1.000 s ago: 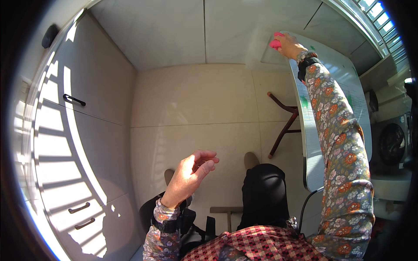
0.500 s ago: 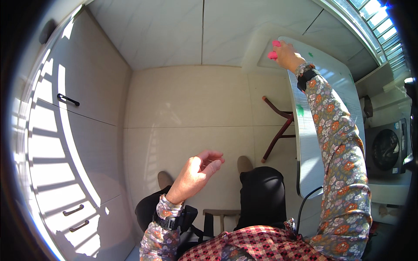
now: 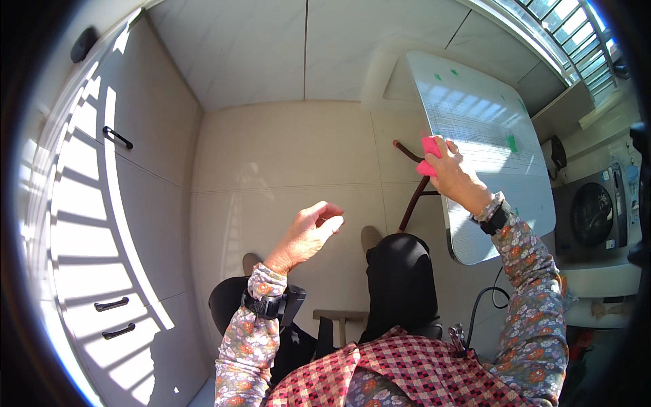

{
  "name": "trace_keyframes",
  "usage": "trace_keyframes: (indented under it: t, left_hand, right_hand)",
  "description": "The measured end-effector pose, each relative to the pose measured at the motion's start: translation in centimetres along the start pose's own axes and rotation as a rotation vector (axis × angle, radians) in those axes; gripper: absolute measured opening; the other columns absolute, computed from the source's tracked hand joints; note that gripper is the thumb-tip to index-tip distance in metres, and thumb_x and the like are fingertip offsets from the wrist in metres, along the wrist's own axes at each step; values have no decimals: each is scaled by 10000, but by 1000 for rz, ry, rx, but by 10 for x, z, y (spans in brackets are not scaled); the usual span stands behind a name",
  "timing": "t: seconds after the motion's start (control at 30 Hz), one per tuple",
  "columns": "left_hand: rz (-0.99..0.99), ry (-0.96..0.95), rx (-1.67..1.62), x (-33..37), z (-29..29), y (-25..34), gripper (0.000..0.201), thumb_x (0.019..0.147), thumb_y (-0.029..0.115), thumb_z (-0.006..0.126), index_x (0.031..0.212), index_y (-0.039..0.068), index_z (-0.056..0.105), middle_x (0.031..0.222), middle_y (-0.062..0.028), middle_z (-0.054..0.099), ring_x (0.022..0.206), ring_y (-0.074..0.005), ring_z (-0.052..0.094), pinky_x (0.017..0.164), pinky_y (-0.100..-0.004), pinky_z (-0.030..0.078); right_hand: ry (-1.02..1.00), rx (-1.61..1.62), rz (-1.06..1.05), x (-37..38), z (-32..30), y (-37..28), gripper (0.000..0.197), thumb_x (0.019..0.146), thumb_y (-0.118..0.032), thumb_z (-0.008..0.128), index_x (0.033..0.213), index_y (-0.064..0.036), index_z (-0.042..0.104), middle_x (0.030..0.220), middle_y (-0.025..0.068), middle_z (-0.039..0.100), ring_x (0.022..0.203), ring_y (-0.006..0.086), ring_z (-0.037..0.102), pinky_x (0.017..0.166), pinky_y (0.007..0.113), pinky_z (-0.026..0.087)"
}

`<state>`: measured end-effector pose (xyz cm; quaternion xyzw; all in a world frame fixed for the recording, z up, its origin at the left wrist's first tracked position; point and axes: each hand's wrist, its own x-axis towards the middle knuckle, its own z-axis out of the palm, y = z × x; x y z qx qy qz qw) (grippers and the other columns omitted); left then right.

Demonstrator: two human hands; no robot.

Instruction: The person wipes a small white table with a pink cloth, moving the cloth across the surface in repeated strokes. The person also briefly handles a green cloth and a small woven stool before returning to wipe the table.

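Bunched in my right hand [image 3: 456,178] is a bright pink cloth [image 3: 428,163], gripped at the left edge of a light grey folding table [image 3: 475,234]. Part of the cloth hangs out past the table's rim, and my fingers cover the rest. Green patches [image 3: 511,143] mark the tabletop, which is streaked with sunlight. My left hand [image 3: 306,234] hovers over the floor in front of my lap, holding nothing, its fingers loosely curved and the thumb a little apart from them.
Dark red table legs [image 3: 413,203] stand below the tabletop. A pale cabinet with black handles [image 3: 118,138] lines the left side. At the right are a grey front-loading washing machine [image 3: 591,213] and a barred window [image 3: 576,34]. A black cable [image 3: 469,315] hangs beside my right leg.
My right hand has come from the table's far corner back toward me along its left edge, with the pink cloth in it. The left hand stays held in the air with nearly the same pose.
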<state>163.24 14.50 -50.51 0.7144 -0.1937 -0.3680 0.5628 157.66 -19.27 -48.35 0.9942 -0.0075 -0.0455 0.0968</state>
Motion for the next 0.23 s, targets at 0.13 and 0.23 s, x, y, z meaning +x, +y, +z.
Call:
trace_keyframes:
  t: [0.13, 0.23]
  left_hand:
    - [10, 96, 73, -12, -8, -8, 270, 945, 167, 595, 1140, -19, 607, 1018, -96, 693, 890, -139, 632, 816, -279, 515]
    - [51, 131, -18, -20, -14, -12, 252, 928, 187, 630, 1086, -9, 628, 941, -69, 685, 840, -129, 614, 792, -297, 505]
  right_hand:
    - [85, 107, -91, -87, -10, -23, 463, 696, -168, 748, 1133, -116, 605, 1431, 232, 379, 1298, 428, 431, 963, 440, 505]
    - [20, 142, -151, -130, -5, -26, 593, 676, -198, 772, 1230, -127, 574, 1489, 199, 322, 1330, 423, 402, 1034, 459, 453]
